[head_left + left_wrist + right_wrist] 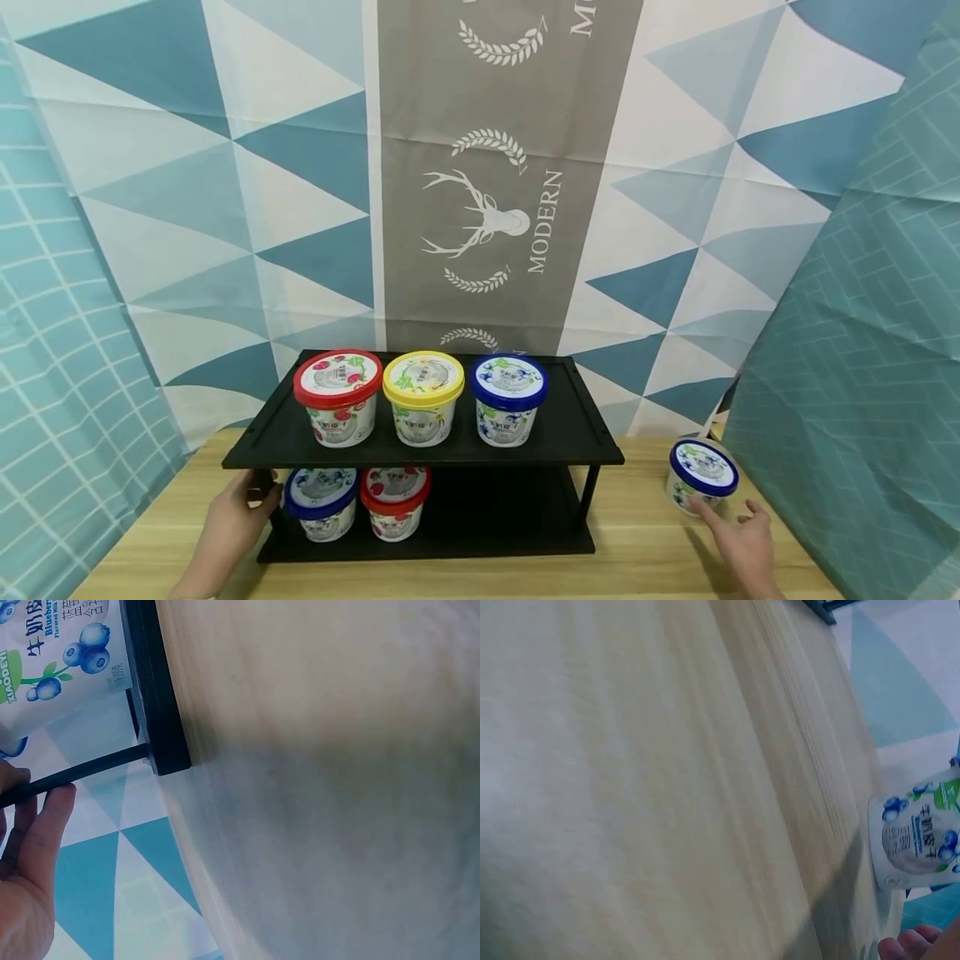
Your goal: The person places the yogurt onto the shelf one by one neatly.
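Observation:
My left hand (236,512) pinches the front left post (94,765) of a black two-tier shelf (427,542), thumb and fingers on either side of it. Close to that hand, on the lower tier, sits a blue-lidded tub (322,504) printed with blueberries, and beside it a red-lidded tub (396,502). At the far right of the table, my right hand (742,537) is beside another blue-lidded tub (701,477), fingers apart. One of its digits overlaps the tub's lower side in the head view. Only part of this hand shows in the right wrist view.
On the upper tier stand a red-lidded tub (339,398), a yellow-lidded tub (423,398) and a blue-lidded tub (509,400) in a row. The shelf rests on a wooden table (637,533). Patterned cloth (480,167) hangs behind, with teal cloth (862,375) along the right side.

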`<action>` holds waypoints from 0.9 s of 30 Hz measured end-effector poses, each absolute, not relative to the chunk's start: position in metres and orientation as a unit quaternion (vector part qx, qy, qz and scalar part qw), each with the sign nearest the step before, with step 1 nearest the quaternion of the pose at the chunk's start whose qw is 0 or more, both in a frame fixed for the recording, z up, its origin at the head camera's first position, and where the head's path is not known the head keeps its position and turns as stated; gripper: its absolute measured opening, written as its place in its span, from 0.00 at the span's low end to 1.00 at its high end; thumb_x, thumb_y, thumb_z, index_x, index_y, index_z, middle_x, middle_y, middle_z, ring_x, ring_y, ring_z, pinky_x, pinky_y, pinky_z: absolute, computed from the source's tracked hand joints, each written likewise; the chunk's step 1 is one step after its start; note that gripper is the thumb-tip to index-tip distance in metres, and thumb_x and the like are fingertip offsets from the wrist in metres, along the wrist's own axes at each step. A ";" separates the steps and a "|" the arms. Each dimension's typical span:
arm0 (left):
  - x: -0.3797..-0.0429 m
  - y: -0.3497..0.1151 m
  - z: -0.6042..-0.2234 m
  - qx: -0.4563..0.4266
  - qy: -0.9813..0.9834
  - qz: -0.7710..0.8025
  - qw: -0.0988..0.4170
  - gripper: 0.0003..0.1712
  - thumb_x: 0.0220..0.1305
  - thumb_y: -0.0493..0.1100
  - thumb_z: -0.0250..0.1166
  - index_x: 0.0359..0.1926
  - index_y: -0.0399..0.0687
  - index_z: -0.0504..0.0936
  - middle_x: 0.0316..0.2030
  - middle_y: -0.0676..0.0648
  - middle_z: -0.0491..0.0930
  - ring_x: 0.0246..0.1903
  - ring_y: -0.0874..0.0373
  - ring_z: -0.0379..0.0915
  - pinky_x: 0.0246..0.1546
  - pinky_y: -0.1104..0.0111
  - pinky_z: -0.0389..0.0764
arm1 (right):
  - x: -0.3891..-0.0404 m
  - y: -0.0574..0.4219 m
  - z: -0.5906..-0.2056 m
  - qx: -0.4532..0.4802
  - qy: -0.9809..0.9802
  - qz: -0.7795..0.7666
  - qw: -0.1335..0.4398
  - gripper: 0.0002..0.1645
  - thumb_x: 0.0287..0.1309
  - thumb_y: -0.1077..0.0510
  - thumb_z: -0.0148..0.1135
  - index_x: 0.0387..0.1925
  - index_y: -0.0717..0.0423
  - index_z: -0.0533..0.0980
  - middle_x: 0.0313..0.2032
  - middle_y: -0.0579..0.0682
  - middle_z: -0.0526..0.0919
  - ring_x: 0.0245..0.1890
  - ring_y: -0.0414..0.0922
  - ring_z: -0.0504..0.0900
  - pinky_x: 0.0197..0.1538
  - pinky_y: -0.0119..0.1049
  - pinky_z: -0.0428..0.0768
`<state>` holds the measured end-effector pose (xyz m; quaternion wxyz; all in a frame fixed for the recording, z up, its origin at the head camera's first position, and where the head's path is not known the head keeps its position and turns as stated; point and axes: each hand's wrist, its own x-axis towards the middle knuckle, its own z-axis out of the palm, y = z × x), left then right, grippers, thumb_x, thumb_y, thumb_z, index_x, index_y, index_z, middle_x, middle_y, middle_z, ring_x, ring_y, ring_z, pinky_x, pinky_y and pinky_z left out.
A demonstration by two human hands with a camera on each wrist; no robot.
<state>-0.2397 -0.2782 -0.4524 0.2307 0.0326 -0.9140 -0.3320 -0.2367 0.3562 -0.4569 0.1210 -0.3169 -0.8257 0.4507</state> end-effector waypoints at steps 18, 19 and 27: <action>-0.239 -0.277 -0.450 0.025 -0.911 -0.323 0.255 0.08 0.53 0.32 0.58 0.37 0.38 0.72 0.33 0.40 0.76 0.33 0.47 0.75 0.30 0.62 0.79 | -0.256 0.370 -0.461 -0.314 -0.815 0.479 0.089 0.78 0.30 0.29 0.63 0.64 0.63 0.25 0.62 0.74 0.32 0.62 0.70 0.41 0.61 0.63 0.49; -0.239 -0.277 -0.449 0.026 -0.911 -0.324 0.253 0.08 0.53 0.32 0.58 0.37 0.38 0.72 0.33 0.40 0.76 0.33 0.47 0.75 0.29 0.62 0.79 | -0.257 0.370 -0.462 -0.309 -0.816 0.479 0.093 0.78 0.30 0.29 0.64 0.64 0.64 0.26 0.62 0.74 0.32 0.62 0.70 0.41 0.61 0.63 0.49; -0.241 -0.277 -0.451 0.027 -0.910 -0.328 0.251 0.09 0.55 0.34 0.58 0.39 0.38 0.72 0.34 0.40 0.76 0.34 0.47 0.75 0.29 0.62 0.79 | -0.264 0.371 -0.466 -0.298 -0.819 0.479 0.105 0.75 0.33 0.33 0.65 0.64 0.67 0.29 0.63 0.74 0.36 0.62 0.68 0.43 0.62 0.62 0.49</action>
